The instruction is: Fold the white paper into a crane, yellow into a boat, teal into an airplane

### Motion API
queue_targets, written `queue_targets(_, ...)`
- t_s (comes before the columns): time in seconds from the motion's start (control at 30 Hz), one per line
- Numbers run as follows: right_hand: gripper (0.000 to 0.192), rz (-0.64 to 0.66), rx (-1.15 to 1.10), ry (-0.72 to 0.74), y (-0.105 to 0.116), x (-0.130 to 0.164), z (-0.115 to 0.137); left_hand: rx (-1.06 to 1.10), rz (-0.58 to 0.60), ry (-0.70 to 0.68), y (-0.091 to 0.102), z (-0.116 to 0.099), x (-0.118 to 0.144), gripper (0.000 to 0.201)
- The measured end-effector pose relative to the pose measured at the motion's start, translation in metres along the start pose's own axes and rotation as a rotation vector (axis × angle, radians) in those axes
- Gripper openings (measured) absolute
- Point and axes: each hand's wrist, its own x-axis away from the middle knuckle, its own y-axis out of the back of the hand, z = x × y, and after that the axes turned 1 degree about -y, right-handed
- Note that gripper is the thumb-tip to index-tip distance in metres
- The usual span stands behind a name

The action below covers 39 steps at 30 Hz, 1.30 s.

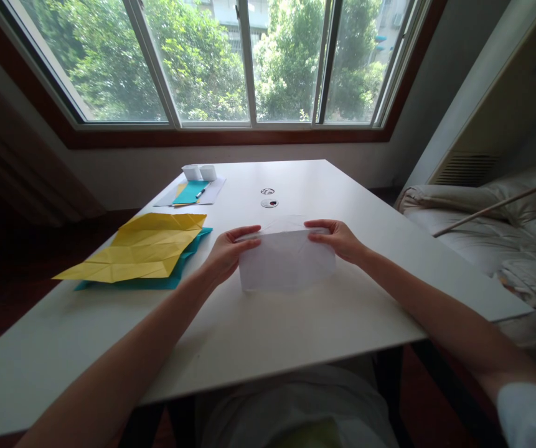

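A folded sheet of white paper [286,264] is held up over the table, its crease running along the upper side and its lower flap hanging toward me. My left hand [231,249] pinches its left upper corner between thumb and fingers. On the opposite corner, my right hand [337,239] grips the paper the same way. Behind the crease a paler part of the sheet slopes away. To the left of my left hand lies a creased yellow sheet [150,246], on top of a teal sheet [188,258].
The white table [258,339] stretches to the window wall. At its far left are two small white paper boxes [199,173], smaller teal paper [191,192] and a pen [203,190]. Two round discs [269,203] sit beyond the paper. A sofa [473,218] stands right.
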Motion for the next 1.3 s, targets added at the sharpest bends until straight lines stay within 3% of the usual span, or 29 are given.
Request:
queue_targets(0.17,0.041,-0.050,0.158,0.072,-0.0012,0.0003,-0.0023,-0.103,-0.051,-0.059,-0.0009,0.0000,0.0021,0.047)
queue_targets(0.53,0.026,-0.262,0.592,0.426,-0.0017,0.0005,-0.0011,-0.169,-0.101,-0.148,-0.0001,0.0052,-0.0006,0.034)
queue_targets(0.7,0.028,-0.114,0.385,0.316,-0.0030,-0.0006,-0.0053,-0.115,-0.088,-0.136,-0.0012,0.0045,0.0008,0.033)
queue_targets(0.9,0.027,-0.146,0.186,0.213,-0.0071,-0.0015,-0.0101,-0.073,-0.096,-0.168,-0.0018,0.0050,0.0004,0.029)
queue_targets(1.13,0.027,-0.169,0.134,0.191,-0.0095,-0.0008,-0.0089,-0.082,-0.108,-0.184,-0.0024,0.0050,0.0007,0.029)
queue_targets(1.3,0.035,-0.089,0.073,0.117,-0.0070,0.0001,-0.0015,-0.058,-0.108,-0.162,-0.0018,0.0017,0.0008,0.029)
